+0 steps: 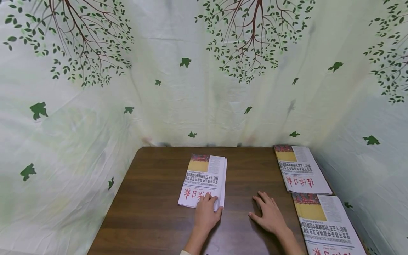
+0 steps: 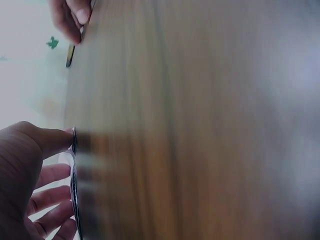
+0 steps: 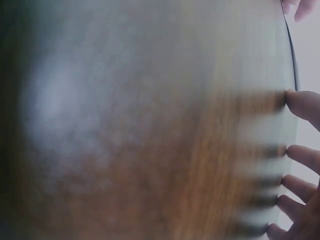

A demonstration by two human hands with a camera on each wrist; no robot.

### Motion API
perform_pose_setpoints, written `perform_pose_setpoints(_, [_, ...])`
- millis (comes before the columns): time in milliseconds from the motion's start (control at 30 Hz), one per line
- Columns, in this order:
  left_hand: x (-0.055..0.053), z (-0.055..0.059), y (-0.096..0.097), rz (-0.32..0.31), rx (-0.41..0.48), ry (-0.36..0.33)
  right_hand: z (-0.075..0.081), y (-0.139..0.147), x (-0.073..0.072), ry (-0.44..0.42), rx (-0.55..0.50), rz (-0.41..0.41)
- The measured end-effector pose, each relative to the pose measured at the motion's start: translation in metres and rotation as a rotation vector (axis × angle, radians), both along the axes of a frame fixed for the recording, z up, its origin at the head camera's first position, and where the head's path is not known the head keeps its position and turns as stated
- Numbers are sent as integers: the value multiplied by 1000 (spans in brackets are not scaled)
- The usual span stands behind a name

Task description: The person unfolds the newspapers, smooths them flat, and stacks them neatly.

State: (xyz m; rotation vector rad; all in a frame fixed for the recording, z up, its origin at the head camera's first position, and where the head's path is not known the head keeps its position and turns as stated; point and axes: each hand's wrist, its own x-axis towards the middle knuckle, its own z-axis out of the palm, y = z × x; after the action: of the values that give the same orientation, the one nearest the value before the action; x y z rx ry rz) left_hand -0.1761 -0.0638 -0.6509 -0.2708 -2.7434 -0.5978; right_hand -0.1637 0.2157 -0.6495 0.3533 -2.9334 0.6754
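A folded newspaper (image 1: 204, 177) with a red masthead lies on the brown table, left of the right-hand papers. On its near right corner rests my left hand (image 1: 206, 214), fingers on top and thumb by the edge. The left wrist view shows this newspaper (image 2: 75, 192) edge-on, with the left hand (image 2: 22, 165) spread along it. My right hand (image 1: 270, 216) holds nothing and is spread over bare table to the right. From the right wrist view, the fingertips of the right hand (image 3: 302, 200) touch the tabletop.
Two more piles of folded newspapers lie along the table's right side: a far newspaper pile (image 1: 301, 171) and a near newspaper pile (image 1: 328, 225), end to end. A pale curtain (image 1: 223, 117) printed with leafy branches hangs behind and beside the wooden table (image 1: 146, 198).
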Motion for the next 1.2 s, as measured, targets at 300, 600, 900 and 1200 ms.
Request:
perform_pose_setpoints(300, [2, 3, 26, -48, -20, 3, 1, -4, -1, 23, -14, 17])
perform_pose_setpoints(600, [1, 0, 54, -81, -35, 29, 0, -14, -2, 57, -107, 40])
perform_pose_setpoints(900, [6, 2, 75, -131, 30, 14, 0, -22, -2, 67, -133, 49])
perform_pose_setpoints(1200, [6, 1, 82, -219, 155, -45, -2, -20, -2, 109, -166, 34])
